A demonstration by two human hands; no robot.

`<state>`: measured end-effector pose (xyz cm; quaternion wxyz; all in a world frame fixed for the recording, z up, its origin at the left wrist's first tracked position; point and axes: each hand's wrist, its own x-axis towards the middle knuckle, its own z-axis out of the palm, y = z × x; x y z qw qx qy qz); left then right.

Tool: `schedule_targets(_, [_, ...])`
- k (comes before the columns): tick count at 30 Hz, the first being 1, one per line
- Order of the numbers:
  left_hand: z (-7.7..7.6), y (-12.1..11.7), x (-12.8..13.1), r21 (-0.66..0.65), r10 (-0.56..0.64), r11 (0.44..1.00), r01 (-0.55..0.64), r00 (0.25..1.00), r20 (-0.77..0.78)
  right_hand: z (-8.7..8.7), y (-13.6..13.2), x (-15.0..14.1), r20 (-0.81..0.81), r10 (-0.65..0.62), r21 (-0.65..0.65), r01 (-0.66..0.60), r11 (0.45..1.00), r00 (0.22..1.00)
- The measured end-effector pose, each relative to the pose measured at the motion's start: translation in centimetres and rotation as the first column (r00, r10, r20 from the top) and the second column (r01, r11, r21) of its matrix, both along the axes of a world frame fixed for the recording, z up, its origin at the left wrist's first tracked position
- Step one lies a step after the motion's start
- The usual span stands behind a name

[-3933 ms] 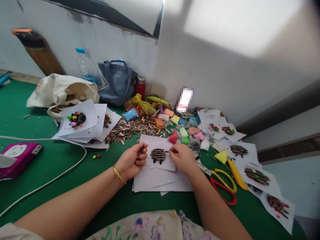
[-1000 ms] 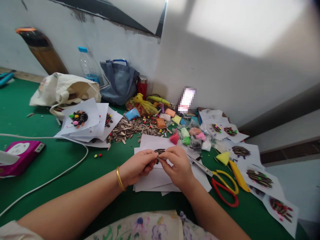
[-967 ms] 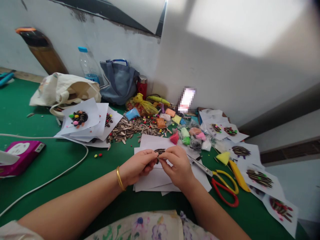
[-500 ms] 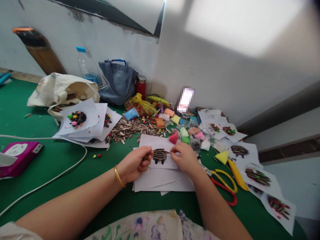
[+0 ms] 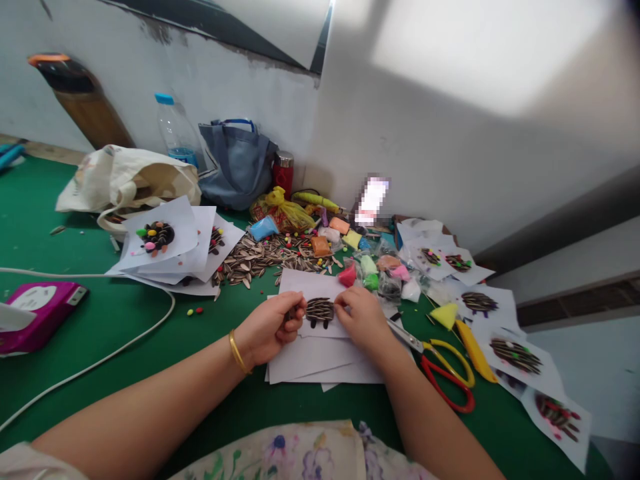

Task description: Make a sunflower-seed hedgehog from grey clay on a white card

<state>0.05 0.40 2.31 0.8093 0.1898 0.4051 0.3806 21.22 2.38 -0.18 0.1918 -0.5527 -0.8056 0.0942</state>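
Though what the right grip (image 5: 363, 321) holds is unclear, the left grip (image 5: 270, 327) clasps seeds (image 5: 290, 315) beside the seed-covered figure (image 5: 319, 309).

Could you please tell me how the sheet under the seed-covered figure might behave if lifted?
The sheet looks paper-thin, so it would probably flex. The seed-covered figure is concentrated in one patch, so the sheet may sag there.
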Motion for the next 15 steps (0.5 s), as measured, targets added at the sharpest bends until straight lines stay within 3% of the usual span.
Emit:
schedule_targets(8, [-0.05, 0.12, 0.02, -0.055, 0.027, 0.998, -0.025, 0.999, 0.036, -0.28, -0.18, -0.32, 0.166, 0.011, 0.107, -0.030, 0.994, 0.986])
schedule_targets(15, [0.35, 0.36, -0.48, -0.231, 0.101, 0.972, -0.038, 0.959, 0.266, -0.09, -0.40, -0.05, 0.172, -0.017, 0.142, -0.008, 0.990, 0.985])
